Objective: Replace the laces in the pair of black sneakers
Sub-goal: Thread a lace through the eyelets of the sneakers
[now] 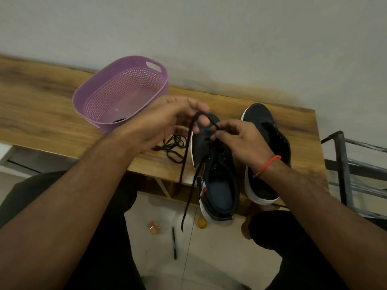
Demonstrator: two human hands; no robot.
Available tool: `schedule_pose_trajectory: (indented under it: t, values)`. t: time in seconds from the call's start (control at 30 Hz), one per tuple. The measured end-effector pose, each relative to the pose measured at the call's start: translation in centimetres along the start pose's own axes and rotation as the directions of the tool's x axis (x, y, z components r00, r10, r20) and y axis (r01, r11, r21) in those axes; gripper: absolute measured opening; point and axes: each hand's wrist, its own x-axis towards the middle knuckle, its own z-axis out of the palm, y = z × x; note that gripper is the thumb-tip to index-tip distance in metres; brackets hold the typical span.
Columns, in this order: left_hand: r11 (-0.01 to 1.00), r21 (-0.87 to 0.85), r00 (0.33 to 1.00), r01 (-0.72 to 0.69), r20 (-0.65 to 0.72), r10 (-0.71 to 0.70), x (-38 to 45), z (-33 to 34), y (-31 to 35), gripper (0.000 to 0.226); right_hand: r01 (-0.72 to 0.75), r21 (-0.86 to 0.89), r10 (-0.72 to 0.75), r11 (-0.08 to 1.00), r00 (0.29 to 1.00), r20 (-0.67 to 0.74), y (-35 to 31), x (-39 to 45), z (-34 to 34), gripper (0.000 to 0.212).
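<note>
At frame centre, on the wooden bench (pixel 52 114), left hand (pixel 167 120) and right hand (pixel 236 137) each pinched the black lace (pixel 186 164) above the near black sneaker (pixel 217 185), probably for threading; second sneaker (pixel 266 143) waited just right.

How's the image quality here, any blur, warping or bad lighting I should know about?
Head view: wide-angle warping bends the wooden table edge and tilts the wall; light is dim and soft, no glare; the left hand and the black lace look slightly motion-smeared; the purple basket reads clearly.
</note>
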Motion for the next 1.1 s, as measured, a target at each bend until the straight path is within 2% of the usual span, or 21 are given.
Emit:
schedule_pose_trajectory:
  t: [0.1, 0.2, 0.27, 0.33, 0.4, 0.43, 0.47, 0.57, 0.6, 0.67, 0.77, 0.87, 0.97, 1.0, 1.07, 1.1]
  values:
    - [0.944, -0.324, 0.997, -0.058, 0.030, 0.072, -0.1, -1.4, 0.5, 0.037, -0.104, 0.099, 0.110, 0.990, 0.992, -0.057, 0.4, 0.5, -0.2, 0.020]
    - [0.890, -0.438, 0.990, -0.124, 0.009, 0.142, -0.3, -2.3, 0.8, 0.042, -0.174, 0.124, 0.183, 0.977, 0.980, -0.073, 0.4, 0.7, -0.2, 0.026]
    - [0.924, -0.349, 0.987, -0.158, -0.039, 0.154, -0.2, -2.3, 0.9, 0.038, -0.145, 0.099, 0.153, 0.984, 0.985, -0.077, 0.5, 0.6, -0.2, 0.033]
    - [0.981, -0.122, 0.986, -0.148, -0.098, 0.137, 0.0, -1.6, 0.5, 0.033, -0.004, -0.060, -0.003, 0.998, 0.994, -0.112, 0.4, 0.3, -0.1, 0.040]
    - [0.990, 0.109, 0.979, -0.094, -0.169, 0.111, 0.4, -0.5, -0.4, 0.029, 0.180, -0.244, -0.220, 0.953, 0.965, -0.146, -0.1, -0.3, 0.2, 0.031]
    - [0.981, 0.180, 0.970, -0.077, -0.212, 0.116, 0.6, 0.0, -0.8, 0.026, 0.233, -0.287, -0.281, 0.929, 0.949, -0.140, -0.4, -0.6, 0.5, 0.024]
    - [0.972, 0.221, 0.957, -0.082, -0.254, 0.139, 0.8, 0.5, -1.3, 0.023, 0.258, -0.291, -0.302, 0.921, 0.946, -0.118, -0.7, -0.9, 0.7, 0.027]
    - [0.899, 0.415, 0.914, -0.143, -0.292, 0.281, 0.9, 1.8, -2.0, 0.020, 0.212, -0.200, -0.218, 0.957, 0.976, -0.010, -1.2, -0.9, 1.3, 0.049]
    - [0.863, 0.484, 0.907, -0.144, -0.284, 0.311, 0.8, 2.1, -2.0, 0.019, 0.204, -0.140, -0.201, 0.969, 0.979, 0.033, -1.2, -0.9, 1.3, 0.047]
    - [0.838, 0.533, 0.888, -0.112, -0.324, 0.325, 0.8, 2.0, -2.0, 0.018, 0.186, 0.002, -0.186, 0.983, 0.979, 0.088, -1.3, -0.7, 1.0, 0.029]
    - [0.893, 0.449, 0.818, -0.014, -0.509, 0.269, 0.8, 0.6, -1.7, 0.017, 0.123, 0.110, -0.129, 0.986, 0.990, 0.057, -1.9, -0.6, -0.2, 0.017]
    - [0.934, 0.328, 0.767, 0.143, -0.632, 0.105, 0.7, -1.0, -1.5, 0.012, 0.106, 0.140, -0.106, 0.985, 0.994, -0.006, -1.8, 0.0, -1.3, 0.017]
    - [0.907, 0.318, 0.778, 0.275, -0.628, -0.016, 0.6, -2.1, -2.2, 0.014, 0.066, 0.221, -0.054, 0.973, 0.997, -0.062, -1.3, 0.7, -2.0, 0.011]
    - [0.871, 0.376, 0.787, 0.317, -0.616, -0.020, 0.7, -2.3, -2.5, 0.015, 0.044, 0.244, -0.028, 0.969, 0.997, -0.070, -1.2, 0.8, -2.0, 0.012]
    - [0.735, 0.568, 0.839, 0.371, -0.544, -0.003, 0.9, -2.4, -3.1, 0.019, 0.009, 0.275, 0.007, 0.961, 0.998, -0.058, -1.2, 0.8, -2.1, 0.020]
    - [0.678, 0.648, 0.875, 0.347, -0.484, 0.016, 1.0, -2.0, -3.2, 0.031, 0.010, 0.274, 0.004, 0.962, 0.999, -0.049, -1.2, 0.7, -2.0, 0.022]
